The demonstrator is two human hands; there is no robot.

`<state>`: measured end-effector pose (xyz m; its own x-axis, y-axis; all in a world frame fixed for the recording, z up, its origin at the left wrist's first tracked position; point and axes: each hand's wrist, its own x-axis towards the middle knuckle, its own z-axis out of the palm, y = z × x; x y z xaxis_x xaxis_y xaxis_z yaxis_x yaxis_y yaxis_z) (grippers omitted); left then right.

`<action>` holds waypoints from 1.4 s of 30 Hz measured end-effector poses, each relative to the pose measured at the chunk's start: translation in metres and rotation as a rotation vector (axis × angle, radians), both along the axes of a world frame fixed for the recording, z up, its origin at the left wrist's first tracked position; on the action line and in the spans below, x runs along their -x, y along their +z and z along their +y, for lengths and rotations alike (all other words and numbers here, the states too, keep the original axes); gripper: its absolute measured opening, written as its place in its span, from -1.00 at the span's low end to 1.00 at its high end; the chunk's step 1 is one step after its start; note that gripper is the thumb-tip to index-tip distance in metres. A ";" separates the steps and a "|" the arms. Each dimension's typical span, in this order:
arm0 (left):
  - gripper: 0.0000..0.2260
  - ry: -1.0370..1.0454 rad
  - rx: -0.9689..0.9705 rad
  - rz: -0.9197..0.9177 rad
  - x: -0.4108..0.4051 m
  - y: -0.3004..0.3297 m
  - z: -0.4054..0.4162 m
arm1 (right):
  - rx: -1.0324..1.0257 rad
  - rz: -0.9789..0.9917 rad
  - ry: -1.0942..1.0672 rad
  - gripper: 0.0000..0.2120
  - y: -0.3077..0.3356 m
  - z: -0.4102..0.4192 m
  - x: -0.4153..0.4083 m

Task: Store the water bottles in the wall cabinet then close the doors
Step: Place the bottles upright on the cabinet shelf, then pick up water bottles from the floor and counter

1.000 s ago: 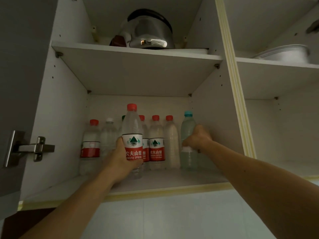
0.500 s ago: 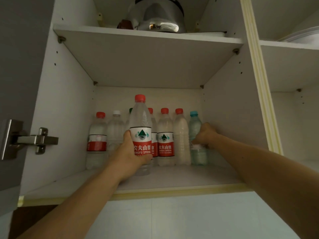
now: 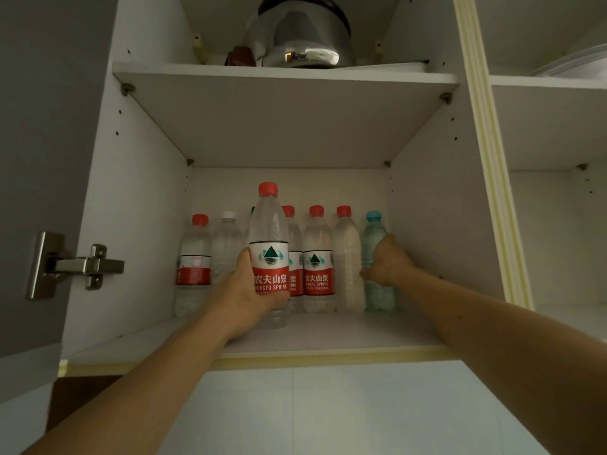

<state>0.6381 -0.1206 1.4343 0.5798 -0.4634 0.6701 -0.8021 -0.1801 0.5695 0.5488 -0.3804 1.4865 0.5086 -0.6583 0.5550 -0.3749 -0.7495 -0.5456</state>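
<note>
The left hand (image 3: 244,290) grips the red-cap bottle (image 3: 268,254); the right hand (image 3: 387,262) grips the blue-cap bottle (image 3: 374,257); set both flat on the shelf (image 3: 328,330), then let go gently.

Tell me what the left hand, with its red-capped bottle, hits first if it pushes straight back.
Likely the back row: the left hand holds the red-capped, red-labelled clear plastic bottle right before a half-hidden bottle; depth is unclear.

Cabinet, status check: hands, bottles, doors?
Left hand grips red-capped bottle on lower shelf. Right hand holds blue-capped bottle by wall. Door open.
</note>
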 end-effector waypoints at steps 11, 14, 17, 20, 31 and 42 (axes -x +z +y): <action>-0.41 0.362 0.184 -0.154 0.029 0.005 0.026 | 0.312 -0.141 0.291 -0.59 -0.044 0.094 0.076; -0.64 0.280 0.360 -0.294 0.056 0.000 0.030 | 0.307 -0.226 0.346 -0.74 -0.064 0.112 0.111; -0.89 0.120 0.465 -0.402 0.090 -0.018 0.028 | 0.256 -0.331 0.353 -0.86 -0.083 0.131 0.148; -0.92 -0.049 0.483 -0.423 0.120 -0.051 0.026 | 0.205 -0.415 0.338 -0.81 -0.106 0.153 0.182; -0.80 -0.344 0.200 0.099 0.202 -0.226 0.000 | -0.171 -0.296 0.152 -0.76 -0.272 0.178 0.286; -0.62 -0.651 -0.272 0.624 0.323 -0.422 -0.006 | -0.582 -0.231 -0.096 -0.73 -0.456 0.181 0.411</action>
<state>0.3148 -0.1265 1.0120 0.3695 -0.9175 0.1471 -0.3561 0.0064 0.9344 0.1375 -0.1989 1.0300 0.3421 -0.9221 0.1808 -0.2495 -0.2746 -0.9286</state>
